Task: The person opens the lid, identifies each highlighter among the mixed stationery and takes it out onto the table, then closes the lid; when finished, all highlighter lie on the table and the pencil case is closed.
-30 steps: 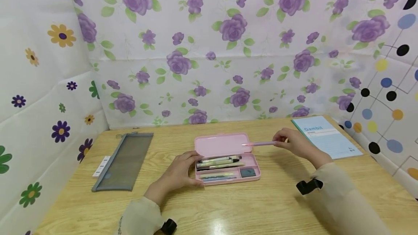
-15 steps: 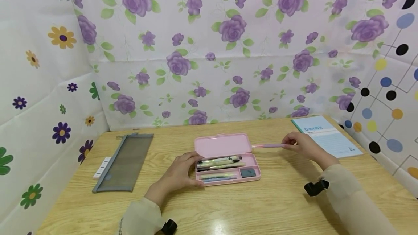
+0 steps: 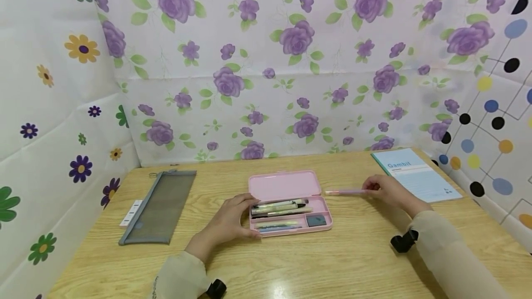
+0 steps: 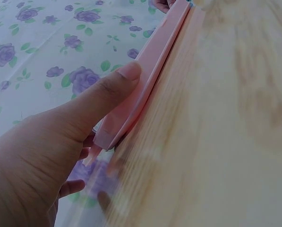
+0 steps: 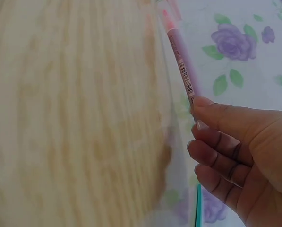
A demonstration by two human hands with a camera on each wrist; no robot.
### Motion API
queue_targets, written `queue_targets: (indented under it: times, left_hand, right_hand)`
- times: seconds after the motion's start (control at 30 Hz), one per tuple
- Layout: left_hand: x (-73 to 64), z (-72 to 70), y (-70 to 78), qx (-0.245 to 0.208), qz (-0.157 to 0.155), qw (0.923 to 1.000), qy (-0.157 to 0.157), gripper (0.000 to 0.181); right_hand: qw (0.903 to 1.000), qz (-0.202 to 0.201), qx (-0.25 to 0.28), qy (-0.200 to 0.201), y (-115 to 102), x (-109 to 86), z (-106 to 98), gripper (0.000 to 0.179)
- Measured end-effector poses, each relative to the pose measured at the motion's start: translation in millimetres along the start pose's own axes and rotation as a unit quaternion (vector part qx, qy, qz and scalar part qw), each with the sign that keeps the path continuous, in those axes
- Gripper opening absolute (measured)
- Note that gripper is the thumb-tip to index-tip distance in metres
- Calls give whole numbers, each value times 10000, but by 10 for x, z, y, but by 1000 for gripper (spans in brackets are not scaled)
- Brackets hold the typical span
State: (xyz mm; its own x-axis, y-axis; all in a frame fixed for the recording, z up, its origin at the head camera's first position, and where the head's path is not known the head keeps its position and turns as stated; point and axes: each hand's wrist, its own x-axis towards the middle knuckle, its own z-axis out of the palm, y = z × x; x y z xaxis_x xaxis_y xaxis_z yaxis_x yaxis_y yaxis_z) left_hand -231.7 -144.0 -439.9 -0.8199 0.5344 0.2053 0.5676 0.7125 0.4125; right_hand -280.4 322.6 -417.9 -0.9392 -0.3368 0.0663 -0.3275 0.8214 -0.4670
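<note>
An open pink pencil case [image 3: 284, 185] lies on the table, its lid folded back. Several pens [image 3: 279, 206] fill its rear compartment; thin sticks or pencils and a dark eraser-like block [image 3: 316, 220] sit in front. My left hand [image 3: 227, 218] grips the case's left end, with the thumb [image 4: 124, 75] on its front wall in the left wrist view. To the right of the case, my right hand [image 3: 385, 191] pinches the rear end of a purple pen [image 5: 182, 61] with a pink tip, which points left toward the case. Whether the pen touches the table, I cannot tell.
A grey mesh zip pouch [image 3: 162, 209] with a white label [image 3: 131, 212] lies on the left. At the back right lies a light blue notebook [image 3: 420, 176]. Flowered cloth [image 3: 266, 105] stands behind the wooden table [image 3: 316, 266].
My right hand has drawn the pen rightward and lower, from over the lid's right edge to beside the case. The left hand stays on the case.
</note>
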Motion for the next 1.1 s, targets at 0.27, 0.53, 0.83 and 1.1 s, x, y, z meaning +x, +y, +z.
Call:
queue_targets:
  times: [0.27, 0.53, 0.83, 1.1]
  left_hand:
    - [0, 7, -1, 59, -2, 10000, -16, 91]
    - [7, -2, -2, 55, -36, 10000, -30, 92]
    - [-2, 4, 0, 12, -43, 10000, -53, 92]
    - [-9, -1, 15, -59, -64, 9999, -59, 93]
  right_hand:
    - [9999, -99, -69, 41, 94, 16, 82, 4]
    - [9997, -58, -230, -20, 119, 34, 90, 3]
    - [9999, 73, -42, -106, 102, 27, 68, 5]
    - [9998, 24, 33, -186, 65, 8, 33, 9]
